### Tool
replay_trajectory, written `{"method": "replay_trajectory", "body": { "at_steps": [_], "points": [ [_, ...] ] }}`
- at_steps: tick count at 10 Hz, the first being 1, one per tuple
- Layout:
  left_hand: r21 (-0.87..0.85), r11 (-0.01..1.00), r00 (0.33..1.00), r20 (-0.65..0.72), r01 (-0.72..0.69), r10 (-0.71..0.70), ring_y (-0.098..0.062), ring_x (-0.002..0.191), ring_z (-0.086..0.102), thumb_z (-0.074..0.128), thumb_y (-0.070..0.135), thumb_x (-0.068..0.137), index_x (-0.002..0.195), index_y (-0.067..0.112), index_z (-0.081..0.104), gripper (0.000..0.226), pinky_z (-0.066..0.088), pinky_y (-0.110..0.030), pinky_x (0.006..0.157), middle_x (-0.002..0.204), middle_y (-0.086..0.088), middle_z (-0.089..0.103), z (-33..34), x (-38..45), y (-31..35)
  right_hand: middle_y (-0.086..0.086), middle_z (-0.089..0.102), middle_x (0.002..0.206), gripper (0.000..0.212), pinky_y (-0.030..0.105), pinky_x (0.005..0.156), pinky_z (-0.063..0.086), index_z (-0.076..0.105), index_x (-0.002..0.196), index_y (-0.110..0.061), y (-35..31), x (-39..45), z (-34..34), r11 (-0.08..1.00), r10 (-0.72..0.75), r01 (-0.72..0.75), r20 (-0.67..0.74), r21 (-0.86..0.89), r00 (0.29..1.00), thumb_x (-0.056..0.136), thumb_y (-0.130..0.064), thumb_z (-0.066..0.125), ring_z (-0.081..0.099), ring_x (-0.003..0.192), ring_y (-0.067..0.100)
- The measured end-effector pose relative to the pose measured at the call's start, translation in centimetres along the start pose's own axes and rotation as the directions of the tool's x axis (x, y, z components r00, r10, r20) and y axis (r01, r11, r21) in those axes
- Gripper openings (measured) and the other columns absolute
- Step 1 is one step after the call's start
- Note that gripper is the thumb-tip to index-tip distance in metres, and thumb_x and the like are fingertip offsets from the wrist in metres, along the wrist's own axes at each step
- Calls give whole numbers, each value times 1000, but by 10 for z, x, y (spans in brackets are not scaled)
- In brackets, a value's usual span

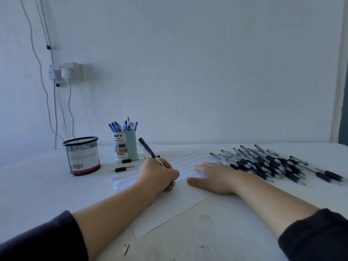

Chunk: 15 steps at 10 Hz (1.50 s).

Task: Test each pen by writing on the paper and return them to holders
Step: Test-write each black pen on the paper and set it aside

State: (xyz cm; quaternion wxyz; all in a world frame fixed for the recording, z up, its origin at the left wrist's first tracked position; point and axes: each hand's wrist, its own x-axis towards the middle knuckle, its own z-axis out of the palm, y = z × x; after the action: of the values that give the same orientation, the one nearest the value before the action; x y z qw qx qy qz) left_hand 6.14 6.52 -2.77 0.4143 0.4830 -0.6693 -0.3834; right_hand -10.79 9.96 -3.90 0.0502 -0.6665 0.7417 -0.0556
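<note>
While the left hand (160, 174) curls its fingers around a black pen (150, 152) and sets its tip to the paper (169, 202), the right hand (216, 177) lies flat on the sheet with fingers straight, pressing it down. That pen tilts back toward eleven o'clock, its cap end high above the knuckles. Rows of small written marks cover the far half of the paper, which sits at the middle of the white table (226, 232). Out at two o'clock from the hands lies a heap of black pens (267, 164), just beside the right hand. Toward eleven o'clock stands a pale green holder (125, 146) full of blue pens (122, 126); a black mesh holder (82, 156) stands near it at ten o'clock. Two loose black pen parts (123, 168) lie between the holders and the paper. Dark sleeves (316, 236) cover both forearms near the bottom edge.
</note>
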Motion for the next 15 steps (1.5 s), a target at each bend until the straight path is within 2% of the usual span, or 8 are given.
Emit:
{"method": "replay_trajectory", "body": {
  "at_steps": [6, 10, 13, 15],
  "points": [
    [30, 999, 1000, -4, -12, 12, -18, 39, 51, 61, -3, 68, 62, 5, 57, 11, 48, -23, 50, 44, -8, 56, 1, -2, 1, -2, 18, 158, 80, 47, 117, 11, 21, 150, -30, 1, 2, 2, 1000, 3, -3, -7, 0, 1000, 84, -75, 30, 12, 146, 21],
    [52, 998, 999, 28, -39, 37, -18, 41, 54, 62, -2, 70, 64, 4, 60, 8, 52, -24, 52, 50, -11, 61, 1, -2, 1, -3, 17, 158, 81, 48, 117, 11, 20, 150, -31, 2, 3, 2, 1000, 8, -8, -4, -2, 1000, 83, -76, 29, 11, 146, 21],
    [22, 998, 999, 10, -53, 52, -16, 38, 52, 61, -5, 69, 59, 5, 56, 14, 47, -21, 45, 43, -6, 55, 1, -3, 1, -3, 17, 158, 81, 48, 117, 12, 20, 150, -30, 1, 3, 2, 1000, 11, -11, 0, -6, 1000, 83, -76, 29, 11, 146, 21],
    [40, 998, 999, 19, -45, 44, -17, 39, 52, 61, -3, 69, 60, 6, 57, 13, 48, -21, 47, 44, -7, 56, 1, -2, 0, -3, 16, 159, 81, 47, 117, 11, 20, 150, -30, 0, 2, 1, 1000, 12, -12, 1, -7, 1000, 84, -75, 29, 10, 146, 21]
  ]
}}
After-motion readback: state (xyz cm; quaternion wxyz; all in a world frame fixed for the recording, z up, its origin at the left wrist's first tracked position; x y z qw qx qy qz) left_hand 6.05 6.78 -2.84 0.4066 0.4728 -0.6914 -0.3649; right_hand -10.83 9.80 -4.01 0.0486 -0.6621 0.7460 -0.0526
